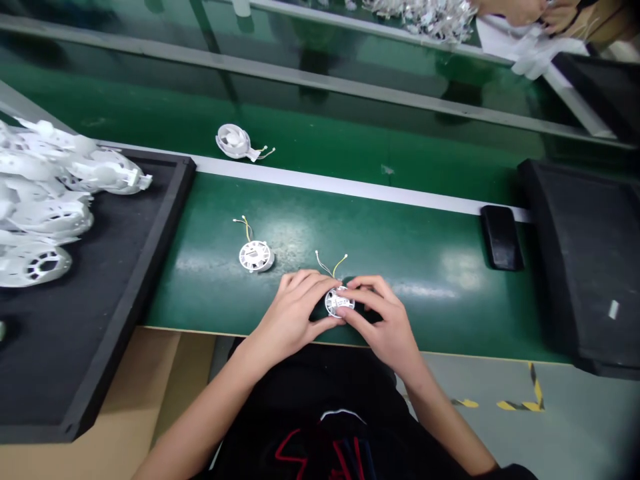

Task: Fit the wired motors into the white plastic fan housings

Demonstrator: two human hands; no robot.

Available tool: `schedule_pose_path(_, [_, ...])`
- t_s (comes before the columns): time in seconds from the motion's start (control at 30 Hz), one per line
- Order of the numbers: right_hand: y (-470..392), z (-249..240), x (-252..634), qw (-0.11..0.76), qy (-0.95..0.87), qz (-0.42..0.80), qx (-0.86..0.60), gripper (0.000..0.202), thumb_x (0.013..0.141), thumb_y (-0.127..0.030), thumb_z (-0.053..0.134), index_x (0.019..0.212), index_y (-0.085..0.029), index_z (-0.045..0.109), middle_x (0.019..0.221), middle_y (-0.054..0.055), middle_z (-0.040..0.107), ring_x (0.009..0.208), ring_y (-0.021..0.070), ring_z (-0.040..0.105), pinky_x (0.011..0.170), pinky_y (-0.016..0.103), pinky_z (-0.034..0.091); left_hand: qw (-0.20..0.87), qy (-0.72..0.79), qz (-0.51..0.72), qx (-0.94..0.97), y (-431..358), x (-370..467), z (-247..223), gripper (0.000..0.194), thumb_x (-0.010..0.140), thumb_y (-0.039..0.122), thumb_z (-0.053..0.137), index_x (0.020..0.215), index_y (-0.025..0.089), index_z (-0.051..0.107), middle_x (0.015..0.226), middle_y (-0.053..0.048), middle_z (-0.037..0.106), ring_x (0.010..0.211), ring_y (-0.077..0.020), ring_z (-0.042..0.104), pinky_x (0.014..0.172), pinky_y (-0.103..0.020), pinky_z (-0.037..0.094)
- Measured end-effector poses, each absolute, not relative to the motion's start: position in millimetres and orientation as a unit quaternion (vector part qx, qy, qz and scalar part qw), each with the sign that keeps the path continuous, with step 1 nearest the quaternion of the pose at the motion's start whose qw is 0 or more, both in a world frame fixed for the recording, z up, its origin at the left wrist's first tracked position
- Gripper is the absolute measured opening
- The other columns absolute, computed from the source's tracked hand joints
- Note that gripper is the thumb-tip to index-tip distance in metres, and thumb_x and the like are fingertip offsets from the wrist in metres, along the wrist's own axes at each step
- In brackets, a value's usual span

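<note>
Near the front edge of the green bench, a small round white fan unit [339, 303] sits between my two hands, its thin wires pointing away from me. My left hand [299, 308] curls around its left side, thumb at the near rim and fingers at the far rim. From the right, my right hand [381, 312] has its thumb and fingertips on the unit's top face. Part of the rim is hidden under the fingers. A second round white fan unit [256, 257] with yellow and white wires lies to the left, apart from my hands.
Another white fan unit [234, 141] lies beyond the white strip. A black tray [165, 220] at left holds several white plastic housings [45, 213]. At right are a black phone [502, 237] and another black tray [585, 267]. A co-worker's hands [543, 13] show at far right.
</note>
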State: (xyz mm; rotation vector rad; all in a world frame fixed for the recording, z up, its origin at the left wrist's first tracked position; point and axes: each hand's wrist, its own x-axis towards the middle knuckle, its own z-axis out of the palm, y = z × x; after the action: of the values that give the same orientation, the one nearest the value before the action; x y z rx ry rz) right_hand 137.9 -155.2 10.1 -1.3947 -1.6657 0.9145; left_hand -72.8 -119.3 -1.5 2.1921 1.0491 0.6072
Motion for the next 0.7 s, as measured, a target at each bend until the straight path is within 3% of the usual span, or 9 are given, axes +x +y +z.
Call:
schedule_pose_path(0.23, [-163.7,-7.8,130.4,0.408,-0.686,0.249,-0.549,0.013,0.099,-0.025,0.069,0.106,-0.030,0.080,0.112,0.007,0.067,0.096,0.0226,0.062,0.085,0.042,0.051,0.291,0.421,0.223,0.830,-130.6,-68.7,8.8,0.052,0.098,0.056,0.067,0.137,0.023,0.059,0.132,-0.010,0.068,0.126,-0.0262,0.059,0.105,-0.043,0.041])
schedule_pose_path(0.4, [-167.3,-11.6,132.1,0.391,-0.723,0.201,-0.533,0.018,0.097,-0.038,0.070,0.108,-0.027,0.078,0.114,0.008,0.068,0.099,0.0257,0.063,0.085,0.043,0.050,0.217,0.434,0.225,0.845,-139.0,-92.2,27.3,0.067,0.096,0.065,0.062,0.146,0.022,0.053,0.149,-0.011,0.060,0.137,-0.0276,0.053,0.112,-0.042,0.041])
schedule_pose_path(0.47, [-166.5,-8.3,137.4,0.379,-0.723,0.187,-0.545,0.022,0.098,-0.044,0.067,0.108,-0.027,0.079,0.114,0.008,0.069,0.099,0.0269,0.064,0.086,0.044,0.049,0.141,0.514,0.197,0.823,-136.0,-133.1,42.7,0.051,0.102,0.056,0.057,0.141,0.024,0.057,0.140,-0.010,0.066,0.131,-0.0283,0.056,0.111,-0.045,0.041])
schedule_pose_path(0.53, [-162.3,-6.5,144.4,0.379,-0.708,0.168,-0.572,0.028,0.098,-0.049,0.066,0.107,-0.027,0.079,0.112,0.008,0.070,0.100,0.0285,0.064,0.086,0.046,0.049,0.010,0.656,0.130,0.744,-128.2,-192.8,57.5,0.031,0.108,0.037,0.047,0.128,0.023,0.066,0.126,-0.011,0.071,0.121,-0.0309,0.060,0.105,-0.051,0.040])
schedule_pose_path(0.63, [-150.7,-7.9,153.6,0.375,-0.688,0.156,-0.601,0.034,0.096,-0.057,0.065,0.105,-0.027,0.079,0.112,0.007,0.070,0.103,0.0300,0.064,0.083,0.046,0.049,-0.147,0.781,-0.004,0.607,-118.0,-286.9,72.9,0.040,0.102,0.031,0.050,0.135,0.012,0.062,0.130,-0.023,0.067,0.128,-0.0440,0.053,0.104,-0.060,0.037])
schedule_pose_path(0.7, [-145.2,-7.7,157.3,0.363,-0.697,0.152,-0.600,0.035,0.095,-0.059,0.065,0.105,-0.029,0.079,0.114,0.007,0.070,0.104,0.0304,0.064,0.085,0.047,0.050,-0.150,0.784,-0.055,0.600,-120.0,-326.3,76.8,0.041,0.102,0.025,0.045,0.137,0.011,0.061,0.123,-0.021,0.071,0.125,-0.0420,0.057,0.107,-0.060,0.035])
